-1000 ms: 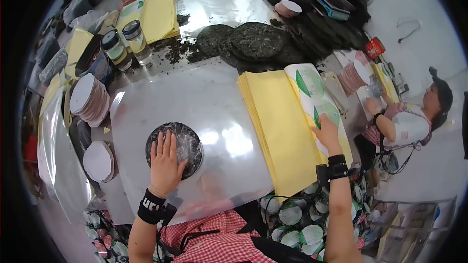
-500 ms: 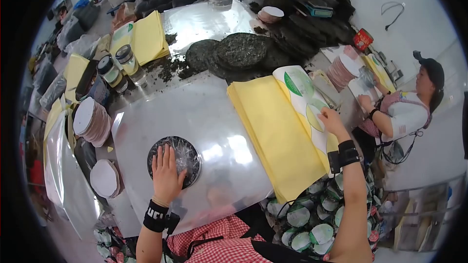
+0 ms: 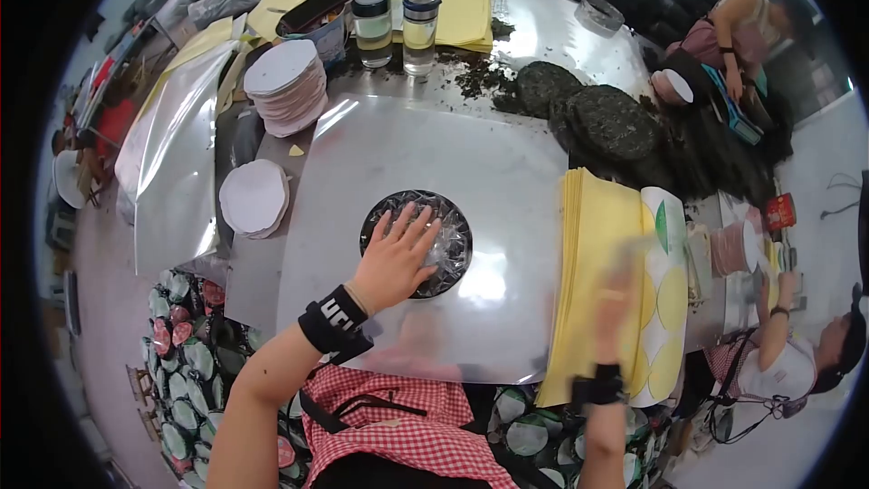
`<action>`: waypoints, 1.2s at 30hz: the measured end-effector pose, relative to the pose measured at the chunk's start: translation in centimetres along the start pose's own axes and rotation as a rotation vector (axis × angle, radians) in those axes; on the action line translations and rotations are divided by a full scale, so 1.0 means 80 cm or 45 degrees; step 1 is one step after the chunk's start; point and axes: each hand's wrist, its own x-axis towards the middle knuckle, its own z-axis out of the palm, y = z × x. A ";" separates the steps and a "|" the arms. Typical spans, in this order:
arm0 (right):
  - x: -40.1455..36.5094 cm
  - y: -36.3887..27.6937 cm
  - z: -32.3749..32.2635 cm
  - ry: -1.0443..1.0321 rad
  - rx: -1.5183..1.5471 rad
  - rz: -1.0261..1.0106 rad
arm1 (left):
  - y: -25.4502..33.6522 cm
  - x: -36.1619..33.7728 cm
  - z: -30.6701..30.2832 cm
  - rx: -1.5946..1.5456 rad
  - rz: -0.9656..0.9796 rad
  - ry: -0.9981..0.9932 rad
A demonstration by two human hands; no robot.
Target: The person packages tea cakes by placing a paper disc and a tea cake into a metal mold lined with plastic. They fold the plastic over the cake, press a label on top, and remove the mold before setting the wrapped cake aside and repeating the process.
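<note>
My left hand point(image 3: 396, 254) lies flat with fingers spread on a dark round disc point(image 3: 453, 254) wrapped in crinkled clear film. The disc rests on a shiny clear sheet point(image 3: 344, 190) on the table in front of me. My right hand point(image 3: 617, 303) is smeared by motion above a stack of yellow paper point(image 3: 593, 217). Whether its fingers hold anything cannot be made out. Beside the yellow stack, partly overlapping it, is a white sheet with yellow round labels and green print point(image 3: 672, 294).
Stacked white paper rounds point(image 3: 285, 91) and a lower pile point(image 3: 254, 198) stand at left. Two lidded glass bottles point(image 3: 419, 33) and dark crumbs point(image 3: 480, 77) lie beyond. Dark round pressed cakes point(image 3: 615, 122) are heaped at back right. A co-worker point(image 3: 778, 344) works at right.
The view has turned, shifting the table contents rightward. My right hand has left the label sheet and moved over the yellow paper. My left hand stays on the wrapped disc.
</note>
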 end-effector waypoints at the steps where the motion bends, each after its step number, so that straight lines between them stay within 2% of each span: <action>1: 0.015 -0.098 0.073 -0.239 0.731 0.294 | -0.001 -0.001 0.006 0.014 0.006 0.015; 2: 0.076 -0.225 0.035 -0.186 0.270 -0.297 | -0.004 0.001 0.005 0.038 0.011 0.038; 3: 0.084 -0.261 0.050 -0.255 0.307 -0.493 | -0.005 0.000 -0.002 0.181 0.036 -0.052; 4: 0.093 -0.281 0.059 -0.328 0.341 -0.687 | -0.019 -0.003 0.024 0.028 0.163 0.173; 6: 0.111 -0.302 0.070 -0.417 0.312 -0.662 | -0.025 -0.009 0.051 -0.282 0.157 0.232; 9: 0.104 -0.312 0.057 -0.553 0.171 -0.628 | -0.021 -0.013 0.043 -0.287 0.062 0.079; 11: 0.119 -0.309 0.049 -0.598 0.035 -0.679 | -0.019 -0.006 0.040 -0.331 0.072 0.136; 13: 0.132 -0.313 0.051 -0.522 0.403 -0.511 | -0.023 -0.008 0.059 -0.502 0.096 0.237; 14: 0.140 -0.320 0.061 -0.530 0.404 -0.499 | -0.019 -0.007 0.046 -0.510 0.096 0.225; 16: 0.157 -0.334 0.093 -0.580 1.261 -0.113 | -0.013 -0.001 0.020 -0.704 -0.023 0.096; 17: 0.154 -0.335 0.107 -0.595 1.249 -0.091 | -0.019 -0.003 0.025 -0.679 0.089 0.192; 18: 0.150 -0.337 0.115 -0.594 1.258 -0.094 | -0.031 -0.008 0.018 -0.671 0.084 0.191; 20: 0.149 -0.335 0.119 -0.517 0.692 -0.579 | -0.055 -0.018 -0.005 -1.465 0.100 0.413; 21: 0.145 -0.339 0.119 -0.587 0.515 -0.628 | -0.060 -0.030 -0.016 -1.945 -0.113 0.524; 22: 0.145 -0.348 0.119 -0.596 0.520 -0.614 | -0.072 -0.041 -0.019 -1.951 -0.125 0.510; 24: 0.142 -0.361 0.119 -0.688 0.060 -0.730 | -0.087 -0.065 -0.013 -1.293 -0.763 0.455; 26: 0.144 -0.363 0.124 -0.748 0.093 -0.675 | -0.079 -0.063 0.003 -1.232 -0.708 0.422; 28: 0.145 -0.363 0.126 -0.785 0.077 -0.694 | -0.070 -0.055 0.006 -1.040 -0.658 0.252; 30: 0.145 -0.362 0.127 -0.791 0.080 -0.684 | -0.065 -0.048 0.004 -1.011 -0.638 0.299; 32: 0.143 -0.359 0.131 -0.813 0.102 -0.684 | -0.050 -0.045 -0.016 -0.624 -0.394 0.426; 33: 0.141 -0.358 0.129 -1.006 -0.049 -0.667 | -0.035 -0.045 -0.024 -0.616 -0.405 0.438; 34: 0.139 -0.360 0.132 -0.813 -0.021 -0.708 | -0.016 -0.043 -0.030 -0.530 -0.275 0.449; 35: 0.135 -0.359 0.139 -0.762 -0.026 -0.706 | 0.002 -0.045 -0.032 -0.443 -0.156 0.457; 36: 0.132 -0.357 0.143 -0.717 -0.029 -0.710 | 0.016 -0.050 -0.031 -0.432 -0.194 0.472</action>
